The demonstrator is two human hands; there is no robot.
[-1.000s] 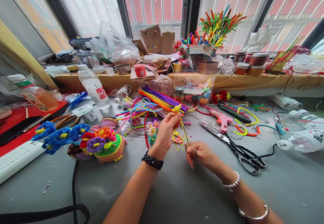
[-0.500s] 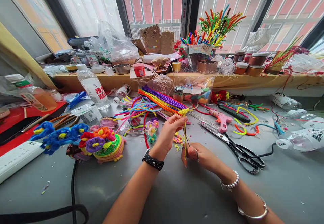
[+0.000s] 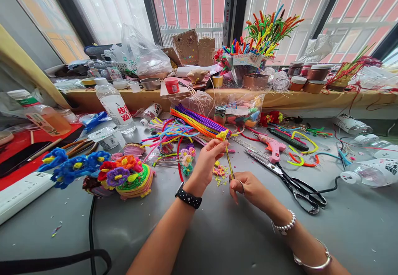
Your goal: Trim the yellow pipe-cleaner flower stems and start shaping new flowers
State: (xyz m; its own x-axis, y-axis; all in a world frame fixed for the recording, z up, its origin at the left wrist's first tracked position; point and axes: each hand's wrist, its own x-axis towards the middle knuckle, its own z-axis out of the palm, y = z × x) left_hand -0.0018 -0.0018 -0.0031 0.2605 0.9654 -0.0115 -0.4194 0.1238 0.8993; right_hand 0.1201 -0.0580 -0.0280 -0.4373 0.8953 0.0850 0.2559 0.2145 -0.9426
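My left hand point(image 3: 209, 161) is closed, pinching a small yellow pipe-cleaner flower point(image 3: 223, 135) just below its head. From the flower, a thin yellow stem point(image 3: 228, 157) slants down toward my right hand point(image 3: 248, 190). That hand is closed on a small pair of scissors point(image 3: 242, 186); a dark handle loop shows at the fingers. The blades run close along the stem, and I cannot tell exactly where they touch it. Beneath and behind the hands lie tiny yellow and pink clippings point(image 3: 220, 171). A bundle of purple, orange and yellow pipe cleaners point(image 3: 199, 121) lies beyond the flower.
To the right lie large black-handled scissors point(image 3: 292, 184), a pink glue gun point(image 3: 273, 146) and water bottles point(image 3: 371, 171). On the left are fuzzy blue flowers point(image 3: 76, 165), a green-topped craft piece point(image 3: 137, 179) and a white power strip point(image 3: 25, 194). A cluttered ledge point(image 3: 139, 101) runs along the back.
My right hand with the small scissors has shifted slightly right, and the stem now slants that way instead of hanging straight down. My left hand stays at the flower.
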